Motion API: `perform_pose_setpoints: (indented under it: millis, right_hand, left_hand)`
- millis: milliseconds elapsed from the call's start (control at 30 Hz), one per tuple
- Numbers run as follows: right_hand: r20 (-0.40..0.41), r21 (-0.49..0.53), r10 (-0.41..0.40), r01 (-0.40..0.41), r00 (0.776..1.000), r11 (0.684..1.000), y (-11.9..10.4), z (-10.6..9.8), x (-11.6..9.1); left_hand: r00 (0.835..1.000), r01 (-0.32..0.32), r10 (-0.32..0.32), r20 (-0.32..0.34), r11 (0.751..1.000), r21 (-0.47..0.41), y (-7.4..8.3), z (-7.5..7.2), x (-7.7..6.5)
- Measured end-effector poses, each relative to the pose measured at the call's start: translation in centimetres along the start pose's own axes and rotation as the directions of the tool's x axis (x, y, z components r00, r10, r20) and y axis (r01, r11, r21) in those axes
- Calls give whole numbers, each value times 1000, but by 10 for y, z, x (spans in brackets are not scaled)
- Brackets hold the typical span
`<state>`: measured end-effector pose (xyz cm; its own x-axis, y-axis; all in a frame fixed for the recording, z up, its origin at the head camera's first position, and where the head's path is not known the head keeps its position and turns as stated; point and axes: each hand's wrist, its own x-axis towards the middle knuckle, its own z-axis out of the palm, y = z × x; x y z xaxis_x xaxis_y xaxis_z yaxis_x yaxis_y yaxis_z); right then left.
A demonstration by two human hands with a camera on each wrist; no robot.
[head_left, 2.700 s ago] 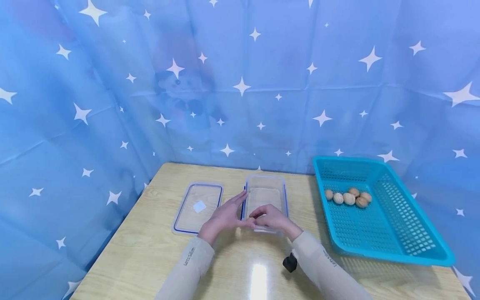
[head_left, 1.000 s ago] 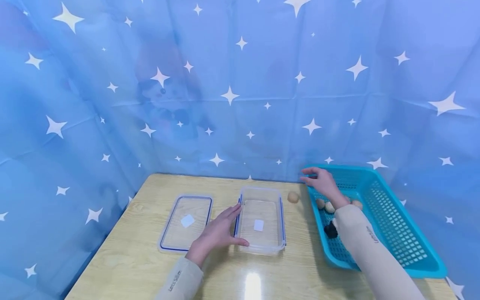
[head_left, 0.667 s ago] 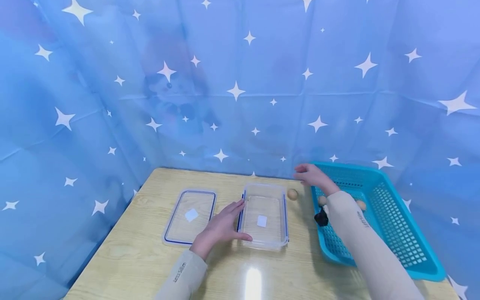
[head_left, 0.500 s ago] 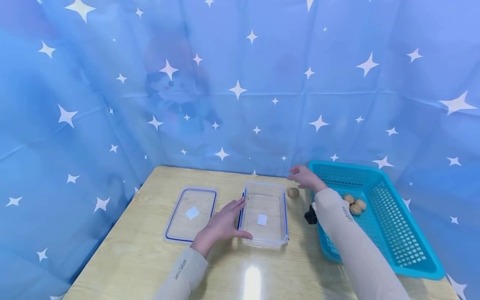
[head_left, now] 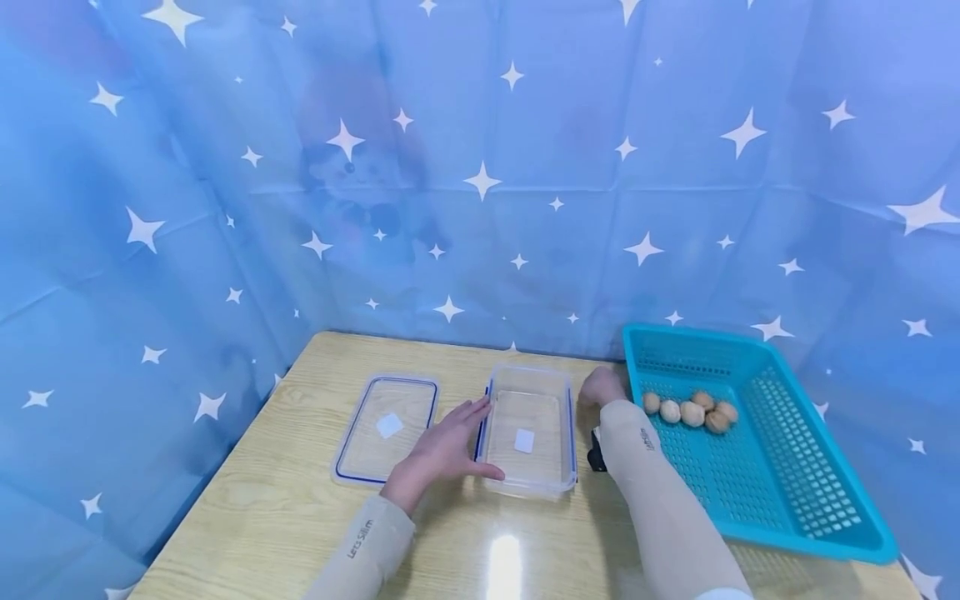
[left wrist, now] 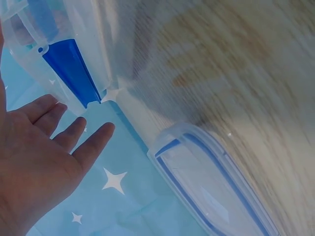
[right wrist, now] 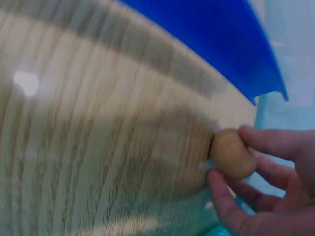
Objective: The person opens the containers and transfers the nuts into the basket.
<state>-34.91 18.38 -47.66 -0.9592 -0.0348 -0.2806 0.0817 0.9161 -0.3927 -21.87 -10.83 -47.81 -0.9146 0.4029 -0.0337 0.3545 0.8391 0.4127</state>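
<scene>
A clear plastic food container with blue side clips stands uncovered mid-table, a white label showing on its bottom. My left hand lies along its left side, fingers extended and thumb at the near left corner. To the right of the container my right hand reaches down to the tabletop. The right wrist view shows it pinching a round brown walnut between thumb and fingers, close to the wood; from the head that walnut is hidden. The container's lid, blue-sealed, lies flat to the left.
A turquoise perforated basket stands at the right, with several walnuts grouped towards its far left. A star-printed blue curtain hangs behind the wooden table.
My right hand has gone from the container's near left to over the basket's far left corner, then left and down onto the walnut beside the container. My left hand stays at the container.
</scene>
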Motion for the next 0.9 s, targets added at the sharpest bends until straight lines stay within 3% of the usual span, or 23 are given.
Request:
perform_pose_setpoints:
  millis: [133, 233, 300, 433, 500, 533, 600, 733, 867, 900]
  right_hand:
    - [-69, 149, 35, -24, 997, 989, -1, 0, -9]
    - [-102, 341, 13, 23, 995, 940, -5, -7, -14]
    - [-94, 533, -1, 51, 996, 845, -9, -16, -15]
    - [-32, 820, -84, 74, 996, 567, -14, -41, -17]
    - [-7, 876, -133, 71, 991, 478, -12, -54, -20]
    - [-3, 888, -157, 74, 988, 453, -10, -60, -22]
    - [-3, 899, -181, 81, 984, 430, -3, -70, -25]
    - [-23, 904, -179, 97, 984, 416, 18, -84, -28]
    - [-61, 893, -117, 107, 991, 437, 43, -90, -34]
    - [-71, 880, -91, 106, 993, 464, 49, -90, -36]
  left_hand:
    - [1000, 1, -1, 2, 1000, -6, 1, 3, 0]
    - [1000, 1, -1, 11, 1000, -13, 1, 3, -1]
    - [1000, -1, 1, 9, 1000, -12, 0, 2, 0]
    - [1000, -3, 3, -1, 1000, -3, -2, -3, 0]
    - [1000, -1, 1, 1, 1000, -7, -2, -5, 0]
    - [1000, -1, 1, 2, 1000, -10, -3, -6, 0]
    - [1000, -2, 2, 3, 1000, -10, -4, -6, -1]
    - [1000, -1, 1, -2, 1000, -13, -6, -7, -2]
    - [1000, 4, -4, 1, 1000, -8, -7, -7, -4]
    - [1000, 8, -8, 4, 1000, -9, -8, -7, -5]
